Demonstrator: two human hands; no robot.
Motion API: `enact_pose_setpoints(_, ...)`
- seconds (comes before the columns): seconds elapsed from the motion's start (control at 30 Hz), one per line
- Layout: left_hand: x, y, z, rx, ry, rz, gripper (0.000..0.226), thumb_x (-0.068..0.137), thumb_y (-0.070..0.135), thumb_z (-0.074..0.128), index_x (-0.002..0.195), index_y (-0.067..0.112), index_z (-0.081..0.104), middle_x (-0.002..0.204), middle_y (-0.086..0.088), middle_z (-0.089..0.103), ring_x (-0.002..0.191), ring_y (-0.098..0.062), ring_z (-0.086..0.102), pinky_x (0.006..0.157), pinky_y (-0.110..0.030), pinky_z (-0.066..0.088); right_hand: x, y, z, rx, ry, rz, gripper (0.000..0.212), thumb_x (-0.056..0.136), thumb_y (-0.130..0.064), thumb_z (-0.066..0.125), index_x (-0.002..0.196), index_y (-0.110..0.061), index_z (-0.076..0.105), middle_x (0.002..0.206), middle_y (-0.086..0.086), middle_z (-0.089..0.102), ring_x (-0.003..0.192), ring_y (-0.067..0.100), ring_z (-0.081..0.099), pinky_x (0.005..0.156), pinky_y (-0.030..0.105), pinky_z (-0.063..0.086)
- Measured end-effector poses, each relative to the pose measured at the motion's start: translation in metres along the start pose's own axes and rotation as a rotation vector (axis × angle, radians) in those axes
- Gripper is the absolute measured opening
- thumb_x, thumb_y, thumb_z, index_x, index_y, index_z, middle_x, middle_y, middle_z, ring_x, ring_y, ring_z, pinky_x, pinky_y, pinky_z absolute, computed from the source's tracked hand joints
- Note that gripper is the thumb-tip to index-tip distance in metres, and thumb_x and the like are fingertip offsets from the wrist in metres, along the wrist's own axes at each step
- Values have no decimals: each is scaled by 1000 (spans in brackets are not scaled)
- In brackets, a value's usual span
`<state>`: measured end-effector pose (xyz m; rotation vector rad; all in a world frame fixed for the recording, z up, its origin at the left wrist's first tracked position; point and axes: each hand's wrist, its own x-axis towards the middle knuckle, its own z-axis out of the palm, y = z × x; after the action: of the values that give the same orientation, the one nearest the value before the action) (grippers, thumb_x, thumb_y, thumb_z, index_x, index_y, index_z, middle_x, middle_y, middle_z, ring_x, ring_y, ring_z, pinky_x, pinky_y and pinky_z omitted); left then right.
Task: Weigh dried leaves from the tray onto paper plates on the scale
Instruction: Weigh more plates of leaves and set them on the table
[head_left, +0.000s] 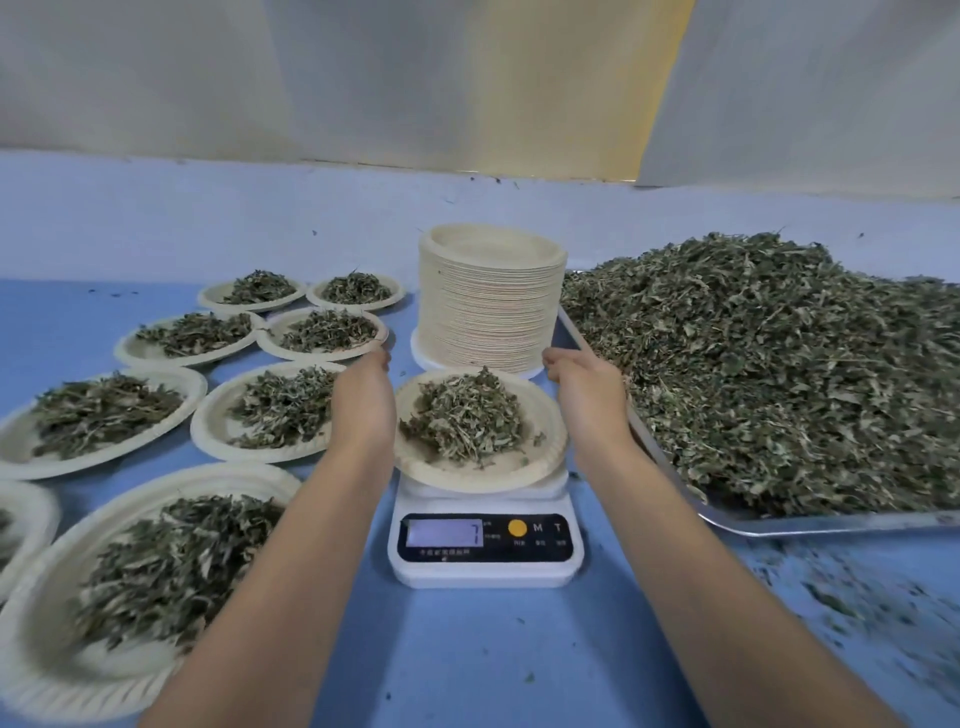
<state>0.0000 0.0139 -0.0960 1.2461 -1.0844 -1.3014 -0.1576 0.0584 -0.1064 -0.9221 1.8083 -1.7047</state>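
A paper plate (540, 457) heaped with dried leaves (465, 418) sits on the white digital scale (485, 564), whose display is lit. My left hand (363, 382) hovers just beside the plate's left rim, fingers stretched forward and holding nothing. On the other side, my right hand (576, 382) is at the plate's far right rim, close to the foot of the tall stack of paper plates (491, 306). Its fingers curl downward, and whether they grip anything is hidden. The metal tray (779, 525) on the right holds a large pile of dried leaves (779, 364).
Several filled paper plates (275, 410) cover the blue table on the left, the nearest one (156, 566) under my left forearm. Leaf crumbs (841, 597) lie scattered in front of the tray. A pale wall rises behind the table.
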Motion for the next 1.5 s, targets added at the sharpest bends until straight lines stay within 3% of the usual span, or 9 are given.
enact_pose_setpoints(0.27, 5, -2, -1, -73, 0, -67, 20, 94, 10, 44, 105, 15, 59, 105, -4, 55, 102, -20, 50, 94, -34, 36, -4, -3, 3, 48, -7, 30, 32, 88, -6, 48, 111, -12, 69, 114, 0, 66, 108, 17, 58, 97, 33, 44)
enact_pose_setpoints(0.37, 5, -3, -1, -75, 27, -66, 38, 90, -4, 45, 124, 8, 58, 110, -3, 57, 107, -21, 50, 102, -38, 36, -5, -9, 2, 76, -2, 9, 31, 89, -7, 48, 110, -14, 69, 111, -1, 67, 106, 17, 59, 97, 36, 46)
enact_pose_setpoints(0.7, 21, 20, -32, -313, 69, -99, 37, 89, -11, 44, 118, 8, 58, 117, -7, 64, 112, -31, 58, 98, -54, 44, -8, -29, 19, 174, -134, 61, 26, 88, -3, 48, 109, -1, 65, 116, 17, 64, 112, 33, 57, 102, 48, 43)
enact_pose_setpoints(0.87, 37, 41, -60, -344, 198, -32, 33, 87, -12, 48, 110, 8, 61, 115, -9, 65, 115, -31, 56, 103, -50, 40, -14, -50, 42, 198, -349, 138, 11, 91, -10, 50, 87, -10, 61, 79, 11, 66, 65, 20, 64, 57, 29, 56)
enact_pose_setpoints(1.03, 64, 70, -95, -272, 229, 15, 36, 92, -1, 48, 127, 6, 55, 134, -11, 54, 122, -26, 51, 98, -38, 39, -14, -75, 85, 304, -509, 250, 11, 94, -4, 47, 98, 2, 55, 91, 21, 59, 55, 24, 63, 48, 32, 57)
enact_pose_setpoints(1.1, 77, 80, -114, -246, 242, 12, 29, 93, 2, 48, 121, 3, 56, 126, -16, 57, 102, -26, 56, 85, -39, 45, -11, -85, 111, 340, -522, 265, 8, 95, -2, 46, 92, 2, 52, 90, 21, 58, 57, 24, 61, 45, 28, 55)
enact_pose_setpoints(1.2, 95, 91, -142, -242, 249, -41, 6, 92, 6, 55, 96, 2, 57, 81, -11, 54, 66, -21, 52, 59, -34, 47, -7, -98, 153, 371, -514, 287, 13, 96, -1, 43, 84, -1, 47, 79, 16, 57, 61, 25, 61, 44, 28, 55)
enact_pose_setpoints(1.3, 112, 98, -171, -127, 184, -117, 18, 94, 12, 56, 79, 7, 48, 68, -6, 50, 54, -16, 54, 51, -25, 50, 0, -109, 200, 361, -511, 298, 12, 97, -1, 40, 86, -2, 46, 80, 14, 54, 65, 25, 60, 49, 30, 57)
enact_pose_setpoints(1.5, 183, 106, -225, -103, 156, -199, 7, 96, 6, 51, 101, 2, 48, 47, -10, 36, 19, -9, 37, 42, -21, 53, 21, -121, 292, 284, -550, 301, 19, 98, -6, 41, 114, 3, 48, 101, 22, 60, 96, 38, 65, 66, 37, 56)
